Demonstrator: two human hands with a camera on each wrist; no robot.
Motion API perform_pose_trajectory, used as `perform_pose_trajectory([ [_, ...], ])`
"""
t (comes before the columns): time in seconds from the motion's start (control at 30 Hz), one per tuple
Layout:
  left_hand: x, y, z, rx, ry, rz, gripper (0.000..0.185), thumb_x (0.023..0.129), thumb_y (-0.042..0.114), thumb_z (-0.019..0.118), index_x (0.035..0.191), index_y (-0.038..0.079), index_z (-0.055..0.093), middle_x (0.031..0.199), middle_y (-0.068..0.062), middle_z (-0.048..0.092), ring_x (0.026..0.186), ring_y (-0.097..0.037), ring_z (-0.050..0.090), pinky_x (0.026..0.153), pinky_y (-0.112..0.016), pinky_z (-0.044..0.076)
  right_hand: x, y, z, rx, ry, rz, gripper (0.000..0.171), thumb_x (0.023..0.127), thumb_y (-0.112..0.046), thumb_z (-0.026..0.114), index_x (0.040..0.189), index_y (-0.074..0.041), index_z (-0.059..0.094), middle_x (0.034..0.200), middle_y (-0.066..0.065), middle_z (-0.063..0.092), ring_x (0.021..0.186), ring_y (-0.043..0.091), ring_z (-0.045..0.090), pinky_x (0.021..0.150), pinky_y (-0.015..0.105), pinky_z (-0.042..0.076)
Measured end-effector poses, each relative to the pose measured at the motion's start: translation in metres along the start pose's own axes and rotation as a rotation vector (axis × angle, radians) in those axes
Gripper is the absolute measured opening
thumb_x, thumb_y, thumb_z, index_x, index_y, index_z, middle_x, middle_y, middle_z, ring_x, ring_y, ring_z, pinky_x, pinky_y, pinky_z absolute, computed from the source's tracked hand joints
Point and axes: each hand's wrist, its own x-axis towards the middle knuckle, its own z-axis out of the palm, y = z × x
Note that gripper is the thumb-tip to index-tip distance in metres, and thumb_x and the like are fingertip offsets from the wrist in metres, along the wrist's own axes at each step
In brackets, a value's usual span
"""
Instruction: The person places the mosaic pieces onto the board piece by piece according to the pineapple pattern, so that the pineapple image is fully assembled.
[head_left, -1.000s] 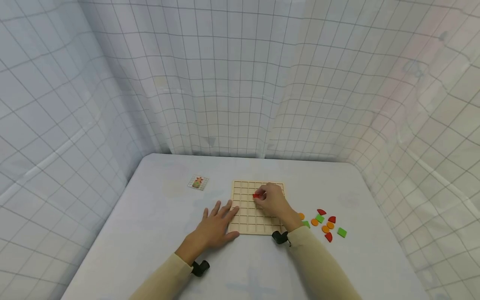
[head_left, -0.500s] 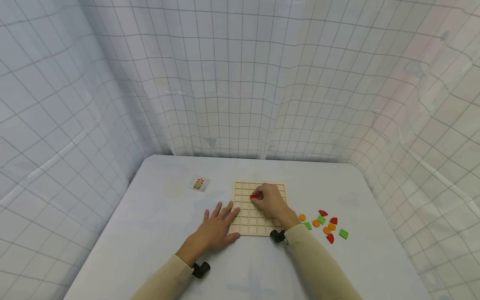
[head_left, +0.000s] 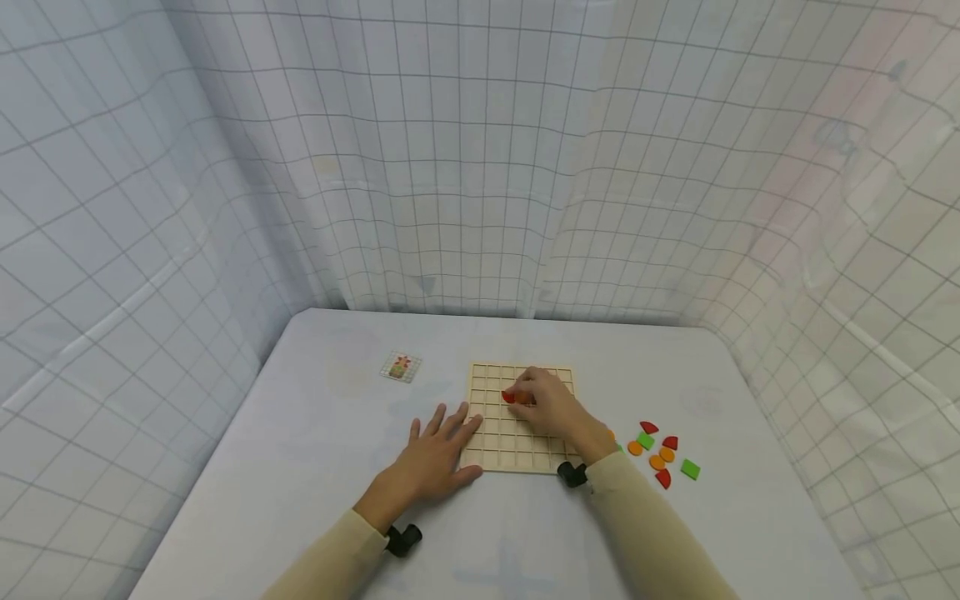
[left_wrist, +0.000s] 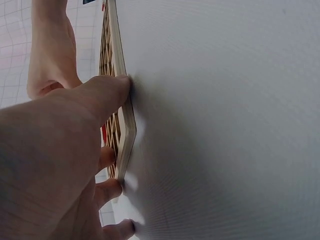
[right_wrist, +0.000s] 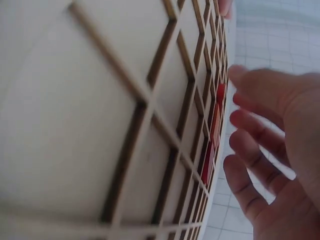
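Observation:
A light wooden grid board (head_left: 517, 442) lies on the white table. My left hand (head_left: 429, 465) rests with spread fingers at its left edge; in the left wrist view the thumb touches the board's side. Over the upper middle of the board is my right hand (head_left: 557, 412), its thumb and fingers parted with nothing pinched between them. Right at its fingertips a red piece (head_left: 508, 397) sits in the grid. The right wrist view shows an orange piece (right_wrist: 216, 125) between two red ones in the cells, below the loosely bent fingers.
Loose flat pieces lie right of the board: red quarter-circles (head_left: 663, 478), orange discs (head_left: 657, 462) and green squares (head_left: 691, 469). The right forearm partly covers some. A small picture card (head_left: 401, 367) lies at the back left. White gridded curtains (head_left: 480, 192) surround the table.
The right hand has let go of the red piece, which now sits in the grid. Its fingers have parted and the hand has shifted slightly right. The left hand stays in place.

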Motion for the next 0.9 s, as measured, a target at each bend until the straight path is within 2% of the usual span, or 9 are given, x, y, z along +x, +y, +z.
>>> perform_pose_trajectory([
  [0.13,0.000,-0.001,0.001,-0.001,0.000,0.001,0.084,0.113,0.056,0.072,0.183,0.020,0.041,0.194,-0.013,0.031,0.179,-0.053,0.027,0.134,-0.087,0.029,-0.004,0.007,-0.004,-0.063,-0.045,-0.121,0.031,0.109,-0.020,0.085,0.137,-0.007,0.087,0.139,0.008,0.079,0.127,0.030,0.071,0.112,0.054,0.062],
  [0.23,0.001,-0.002,0.002,-0.002,0.005,0.005,0.083,0.113,0.055,0.072,0.182,0.020,0.042,0.194,-0.013,0.032,0.179,-0.053,0.028,0.134,-0.087,0.030,-0.006,0.011,-0.006,-0.113,-0.079,-0.175,0.035,0.111,-0.022,0.082,0.144,-0.010,0.084,0.143,0.005,0.080,0.129,0.029,0.070,0.114,0.053,0.061],
  [0.5,-0.001,-0.003,0.003,-0.008,0.012,0.014,0.083,0.113,0.055,0.072,0.183,0.020,0.041,0.194,-0.014,0.031,0.179,-0.054,0.027,0.134,-0.088,0.029,-0.009,0.014,-0.013,-0.141,-0.162,-0.167,0.041,0.115,-0.029,0.078,0.152,-0.013,0.079,0.153,0.004,0.075,0.137,0.030,0.066,0.118,0.054,0.060],
  [0.73,-0.001,-0.003,0.003,0.002,0.010,0.012,0.083,0.114,0.055,0.071,0.183,0.020,0.040,0.194,-0.013,0.031,0.179,-0.054,0.027,0.134,-0.087,0.029,-0.008,0.018,-0.012,-0.161,-0.146,-0.214,0.037,0.114,-0.026,0.078,0.148,-0.012,0.081,0.149,0.005,0.077,0.135,0.030,0.068,0.116,0.054,0.061],
  [0.9,-0.001,-0.003,0.003,0.004,0.008,0.009,0.083,0.114,0.055,0.071,0.183,0.020,0.040,0.194,-0.012,0.030,0.180,-0.053,0.027,0.134,-0.087,0.029,-0.007,0.020,-0.012,-0.166,-0.143,-0.201,0.037,0.114,-0.027,0.078,0.147,-0.012,0.082,0.150,0.004,0.077,0.137,0.031,0.068,0.118,0.055,0.061],
])
